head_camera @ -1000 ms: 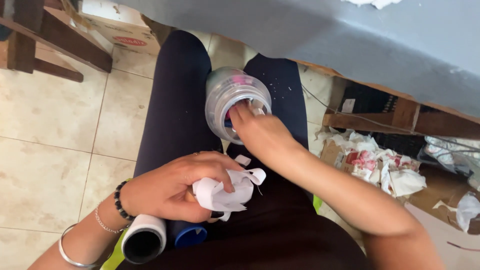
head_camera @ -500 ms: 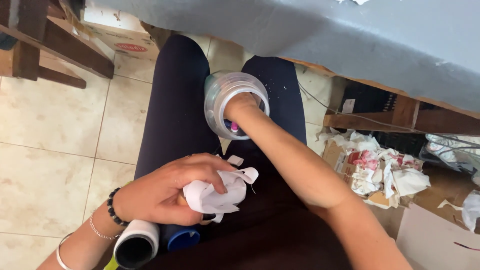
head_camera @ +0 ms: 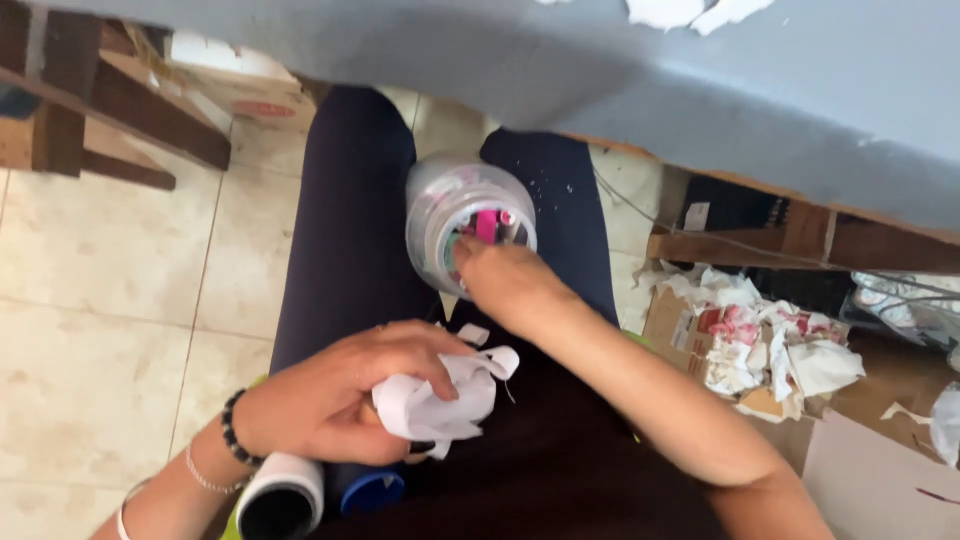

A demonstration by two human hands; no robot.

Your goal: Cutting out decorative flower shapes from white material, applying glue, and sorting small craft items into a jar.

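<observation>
Between the thighs, clear jar (head_camera: 455,215) mouth faces up-camera; right hand (head_camera: 510,285) fingers pinch inside, left hand (head_camera: 335,400) clutches paper (head_camera: 440,400).

**Materials on our lap**

We see a clear, glossy plastic jar (head_camera: 465,215), crumpled matt white paper (head_camera: 440,400) in our left hand (head_camera: 335,405), smooth glazed floor tiles (head_camera: 100,270), rough brown cardboard (head_camera: 870,470) and dark matt cloth trousers (head_camera: 340,220).
</observation>
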